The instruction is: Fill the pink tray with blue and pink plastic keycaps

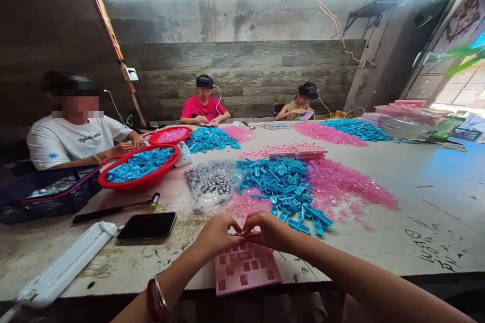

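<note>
A pink tray [248, 267] with rows of square recesses lies at the table's front edge, right before me. Over its far end my left hand [217, 233] and my right hand [270, 232] meet, thumbs and fingertips pinched together. A small pinkish-red bit shows beneath the right fingers, but what either hand grips is too small and covered to name. Just beyond my hands lies a heap of blue plastic pieces [278, 179], long and hollow. Clear pink pieces [344, 184] are heaped to its right, and a clear plastic bag [214, 184] of small metallic parts sits to its left.
A black phone [147, 225], a dark-handled tool [113, 209] and a white lamp-like bar [68, 265] lie on the left. Behind them stand a red basket [140, 181] of blue pieces and a dark crate [81, 189]. Pink trays [290, 151] lie beyond the heaps. Several people sit around the table.
</note>
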{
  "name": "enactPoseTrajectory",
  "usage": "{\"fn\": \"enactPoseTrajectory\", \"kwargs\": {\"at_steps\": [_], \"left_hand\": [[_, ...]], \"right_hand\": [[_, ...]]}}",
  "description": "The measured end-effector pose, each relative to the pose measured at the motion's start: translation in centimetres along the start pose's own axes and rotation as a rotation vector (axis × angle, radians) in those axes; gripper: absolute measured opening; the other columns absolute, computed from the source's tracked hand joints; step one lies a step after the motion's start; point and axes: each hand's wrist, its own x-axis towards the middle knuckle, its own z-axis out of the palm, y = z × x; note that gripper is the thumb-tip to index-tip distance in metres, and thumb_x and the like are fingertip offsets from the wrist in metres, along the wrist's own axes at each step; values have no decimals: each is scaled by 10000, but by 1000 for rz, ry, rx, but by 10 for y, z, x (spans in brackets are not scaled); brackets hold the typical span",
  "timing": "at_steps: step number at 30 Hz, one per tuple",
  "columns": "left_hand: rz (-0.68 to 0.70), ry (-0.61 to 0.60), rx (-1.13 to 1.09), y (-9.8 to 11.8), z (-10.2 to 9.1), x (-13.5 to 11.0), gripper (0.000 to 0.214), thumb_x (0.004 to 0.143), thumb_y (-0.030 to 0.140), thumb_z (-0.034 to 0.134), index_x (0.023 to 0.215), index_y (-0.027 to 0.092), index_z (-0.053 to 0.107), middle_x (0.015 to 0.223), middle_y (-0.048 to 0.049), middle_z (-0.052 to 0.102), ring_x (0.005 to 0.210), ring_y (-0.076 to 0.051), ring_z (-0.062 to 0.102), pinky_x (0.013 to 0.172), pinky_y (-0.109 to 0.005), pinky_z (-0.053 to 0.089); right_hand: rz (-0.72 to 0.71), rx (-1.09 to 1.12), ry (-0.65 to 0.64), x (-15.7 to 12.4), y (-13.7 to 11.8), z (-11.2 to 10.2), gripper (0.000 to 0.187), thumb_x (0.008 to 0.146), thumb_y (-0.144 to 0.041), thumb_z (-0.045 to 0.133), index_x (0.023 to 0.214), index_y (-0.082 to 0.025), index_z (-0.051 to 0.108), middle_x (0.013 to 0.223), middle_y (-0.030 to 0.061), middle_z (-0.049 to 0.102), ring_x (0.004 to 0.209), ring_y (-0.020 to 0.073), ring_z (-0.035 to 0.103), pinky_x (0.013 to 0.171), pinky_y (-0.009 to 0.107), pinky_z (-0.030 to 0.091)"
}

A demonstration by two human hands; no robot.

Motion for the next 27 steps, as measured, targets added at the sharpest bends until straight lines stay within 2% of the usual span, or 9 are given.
{"fn": "enactPoseTrajectory", "kwargs": {"at_steps": [6,11,17,22,27], "left_hand": [[-9,64,33,2,5,2,187,746,372,649,794,211,731,845,-25,709,826,-182,612,730,-248,414],[3,87,50,5,6,1,185,752,377,647,768,214,732,836,-28,708,831,-191,610,738,-252,420],[43,70,39,6,6,1,168,768,326,633,791,196,737,805,-33,714,781,-184,624,746,-251,420],[53,66,34,2,8,3,184,768,349,625,768,199,732,805,-27,712,768,-179,623,732,-246,424],[38,65,39,1,8,2,201,768,370,624,795,201,730,836,-29,713,802,-184,623,768,-249,425]], "right_hand": [[-13,17,2,-1,1,0,62,741,-210,692,702,-172,722,700,56,694,609,136,629,549,210,452],[8,-19,-15,-2,-4,-4,57,758,-196,675,754,-177,729,746,58,701,657,143,639,604,220,466],[40,-101,-46,0,-10,-8,53,732,-155,685,736,-183,729,722,39,694,631,134,621,574,216,445],[14,-135,-41,0,-12,-7,164,681,-53,651,738,-189,725,784,33,692,688,140,634,601,213,455],[18,-132,-48,1,-12,-6,143,691,-76,663,740,-194,728,795,30,686,688,136,637,599,209,459]]}}
